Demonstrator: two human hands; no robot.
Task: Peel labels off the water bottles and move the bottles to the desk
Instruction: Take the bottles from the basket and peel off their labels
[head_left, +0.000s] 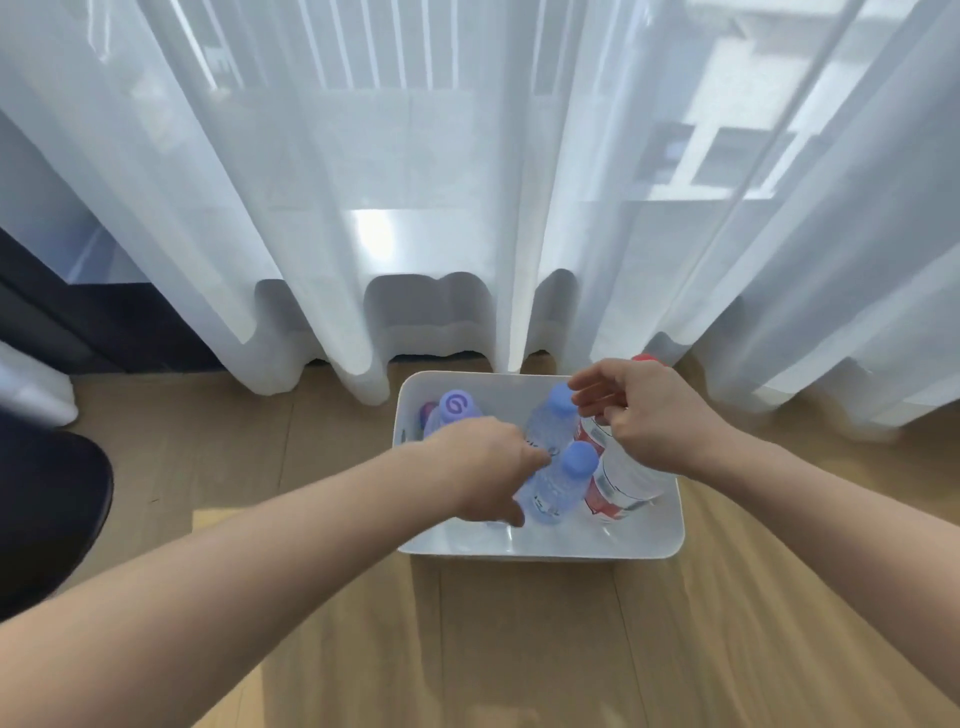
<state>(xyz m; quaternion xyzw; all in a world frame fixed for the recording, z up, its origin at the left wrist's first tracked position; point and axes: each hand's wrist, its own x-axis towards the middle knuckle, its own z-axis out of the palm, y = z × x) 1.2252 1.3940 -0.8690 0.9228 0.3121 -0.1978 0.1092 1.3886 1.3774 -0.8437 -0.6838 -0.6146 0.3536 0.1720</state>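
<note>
A white plastic bin (540, 548) sits on the wooden floor and holds several water bottles. My left hand (478, 467) is inside it, fingers wrapped around the near blue-capped bottle (558, 486). A second blue-capped bottle (551, 421) stands just behind. My right hand (649, 415) hovers over the right side of the bin, fingers spread, above a large clear bottle with a red and white label (618, 480); a red cap (644, 358) peeks out behind the hand. A purple-capped bottle (456, 405) stands at the bin's far left.
Sheer white curtains (467, 208) hang to the floor right behind the bin. A dark rounded object (47, 514) lies on the floor at the left. Wooden floor (519, 649) stretches in front of the bin.
</note>
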